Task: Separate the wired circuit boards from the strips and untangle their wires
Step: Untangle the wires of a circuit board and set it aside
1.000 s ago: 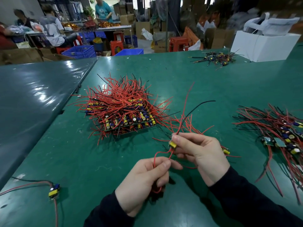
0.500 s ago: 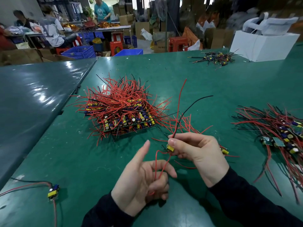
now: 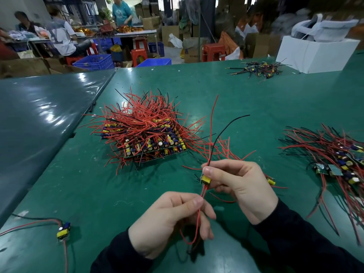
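Circuit board [image 3: 205, 179], yellow part showing, pinched above the green table [image 3: 256, 91] by right hand [image 3: 239, 186], left hand [image 3: 169, 221] pinching its red wires [image 3: 199, 211]; white box [image 3: 315, 54] at far right holding pale crumpled material.

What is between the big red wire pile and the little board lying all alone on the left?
Only bare green table lies between the big pile and the lone board, in the head view.
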The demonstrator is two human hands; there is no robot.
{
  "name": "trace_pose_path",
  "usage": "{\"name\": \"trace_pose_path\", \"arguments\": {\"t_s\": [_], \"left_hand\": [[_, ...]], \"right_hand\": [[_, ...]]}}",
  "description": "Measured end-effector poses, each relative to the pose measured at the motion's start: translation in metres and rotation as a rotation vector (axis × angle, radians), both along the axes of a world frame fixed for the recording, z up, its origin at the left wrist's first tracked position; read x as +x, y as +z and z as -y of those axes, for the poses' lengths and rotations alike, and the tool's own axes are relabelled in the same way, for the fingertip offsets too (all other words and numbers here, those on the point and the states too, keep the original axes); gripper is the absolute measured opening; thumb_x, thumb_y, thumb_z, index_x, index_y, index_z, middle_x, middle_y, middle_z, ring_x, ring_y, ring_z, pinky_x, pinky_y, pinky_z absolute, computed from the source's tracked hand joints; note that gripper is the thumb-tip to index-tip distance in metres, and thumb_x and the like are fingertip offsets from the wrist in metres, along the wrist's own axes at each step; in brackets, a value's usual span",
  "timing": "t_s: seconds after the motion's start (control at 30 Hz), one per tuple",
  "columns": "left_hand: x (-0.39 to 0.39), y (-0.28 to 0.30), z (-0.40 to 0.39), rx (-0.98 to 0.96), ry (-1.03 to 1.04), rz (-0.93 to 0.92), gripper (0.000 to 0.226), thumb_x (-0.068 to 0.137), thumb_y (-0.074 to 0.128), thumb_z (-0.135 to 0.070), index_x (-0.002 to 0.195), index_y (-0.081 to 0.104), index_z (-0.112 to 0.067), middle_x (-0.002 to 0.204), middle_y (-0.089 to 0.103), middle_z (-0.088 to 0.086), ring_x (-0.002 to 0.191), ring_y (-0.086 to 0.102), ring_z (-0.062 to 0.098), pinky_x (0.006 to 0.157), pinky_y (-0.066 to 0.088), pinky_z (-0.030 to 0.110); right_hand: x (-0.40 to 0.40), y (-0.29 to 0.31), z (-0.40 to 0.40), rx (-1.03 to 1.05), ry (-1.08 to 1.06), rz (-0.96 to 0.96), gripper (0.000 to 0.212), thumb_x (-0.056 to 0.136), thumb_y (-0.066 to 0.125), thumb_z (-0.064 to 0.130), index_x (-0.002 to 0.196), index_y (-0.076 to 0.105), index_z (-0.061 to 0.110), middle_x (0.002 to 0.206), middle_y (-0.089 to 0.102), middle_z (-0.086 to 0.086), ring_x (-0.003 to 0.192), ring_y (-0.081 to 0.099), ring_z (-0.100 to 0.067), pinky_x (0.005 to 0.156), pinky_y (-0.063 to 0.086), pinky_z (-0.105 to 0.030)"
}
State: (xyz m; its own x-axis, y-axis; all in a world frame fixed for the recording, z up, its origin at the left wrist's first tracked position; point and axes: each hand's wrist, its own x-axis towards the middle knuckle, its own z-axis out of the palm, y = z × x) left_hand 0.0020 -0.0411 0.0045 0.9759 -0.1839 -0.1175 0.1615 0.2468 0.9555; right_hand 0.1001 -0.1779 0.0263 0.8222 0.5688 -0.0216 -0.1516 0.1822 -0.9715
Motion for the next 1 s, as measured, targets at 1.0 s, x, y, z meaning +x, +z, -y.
{"name": "trace_pose_path", "arguments": {"t_s": [1.0], "left_hand": [[0.0020,-0.0004,0.0074,0.408,0.389,0.333,0.021,0.087,0.051,-0.023,0.078,0.068,-0.013,0.048,0.045,-0.007,0.047,0.036,0.008,0.049,0.031,0.018]], "right_hand": [[0.0053,-0.0029,-0.0040,-0.050,0.171,-0.451,0.018,0.053,0.074,0.028,0.057,0.072,0.011,0.057,0.062,-0.002,0.049,0.053,-0.009,0.042,0.041,-0.011]]}}
